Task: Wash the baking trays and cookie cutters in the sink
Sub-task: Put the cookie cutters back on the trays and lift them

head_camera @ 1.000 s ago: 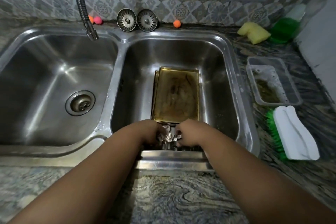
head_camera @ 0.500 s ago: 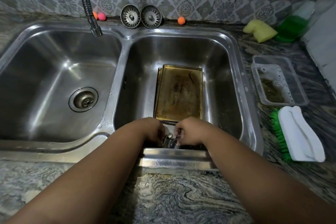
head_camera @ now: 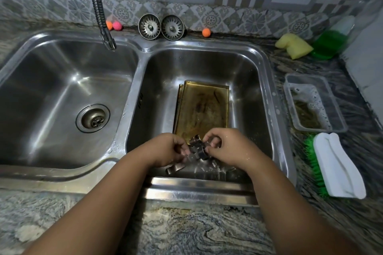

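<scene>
Both hands risen from floor of right basin since second ago. Cookie cutters now lifted clear, held between hands. Left hand: fingers curled, pinching cluster's left side. Right hand: thumb and forefinger pinch right side. Loose cutter lies under left fingers. Baking trays stacked just beyond fingertips, greasy. Brush well right of right fingers. Likely cutters get washed first; scrubbing not begun.

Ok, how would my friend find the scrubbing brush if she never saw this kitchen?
Start at the steel double sink and look along the marbled stone counter on its right. Nearest the front edge lies the white-handled brush, nearer than the clear plastic tub. Only it has green bristles.
</scene>
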